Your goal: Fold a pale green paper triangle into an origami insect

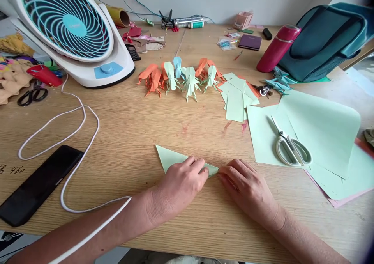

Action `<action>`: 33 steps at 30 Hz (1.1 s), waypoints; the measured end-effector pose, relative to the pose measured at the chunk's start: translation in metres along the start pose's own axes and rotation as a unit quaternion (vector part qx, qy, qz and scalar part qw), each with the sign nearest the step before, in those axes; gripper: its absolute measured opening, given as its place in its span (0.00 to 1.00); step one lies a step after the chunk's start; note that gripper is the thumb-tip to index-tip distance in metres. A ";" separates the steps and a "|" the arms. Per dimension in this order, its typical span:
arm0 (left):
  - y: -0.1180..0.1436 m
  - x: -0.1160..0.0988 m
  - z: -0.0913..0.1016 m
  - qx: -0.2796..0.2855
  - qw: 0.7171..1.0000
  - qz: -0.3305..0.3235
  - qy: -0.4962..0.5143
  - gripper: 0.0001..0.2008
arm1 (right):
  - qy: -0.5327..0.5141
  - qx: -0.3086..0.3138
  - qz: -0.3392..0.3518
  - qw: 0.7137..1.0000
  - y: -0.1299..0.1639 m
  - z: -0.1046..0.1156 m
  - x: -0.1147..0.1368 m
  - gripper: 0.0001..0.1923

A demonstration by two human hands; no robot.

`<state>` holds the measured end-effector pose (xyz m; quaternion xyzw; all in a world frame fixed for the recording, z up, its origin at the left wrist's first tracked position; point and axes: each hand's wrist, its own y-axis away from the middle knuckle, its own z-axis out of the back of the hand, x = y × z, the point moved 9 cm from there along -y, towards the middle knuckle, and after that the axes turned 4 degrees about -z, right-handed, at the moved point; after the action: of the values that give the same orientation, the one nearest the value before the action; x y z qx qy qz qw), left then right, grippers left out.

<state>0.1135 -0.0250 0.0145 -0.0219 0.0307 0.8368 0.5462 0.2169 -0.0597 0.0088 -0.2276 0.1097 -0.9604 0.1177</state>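
A light green sheet of origami paper, folded to a pointed triangle, lies flat on the table in front of me. My left hand rests over its middle, fingers curled and pressing on it, and covers much of the lower edge. At the right-hand tip of the paper, my right hand is closed in a pinch; its thumb is mostly hidden. Beyond the hands stand folded paper figures in orange, light green and blue.
Scissors lie on green sheets at right, near cut green pieces. A red flask leans by a teal bag. At left are a fan, a phone and a white cable that crosses my left forearm.
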 end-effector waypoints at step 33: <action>-0.009 0.000 -0.001 0.063 0.995 0.012 0.082 0.10 | -0.019 -0.034 -0.094 0.995 0.006 0.010 -0.019 0.04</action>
<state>0.1211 -0.0212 0.0130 -0.0559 0.1288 0.8348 0.5323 0.2389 -0.0615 0.0081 -0.2591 0.1178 -0.9584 0.0217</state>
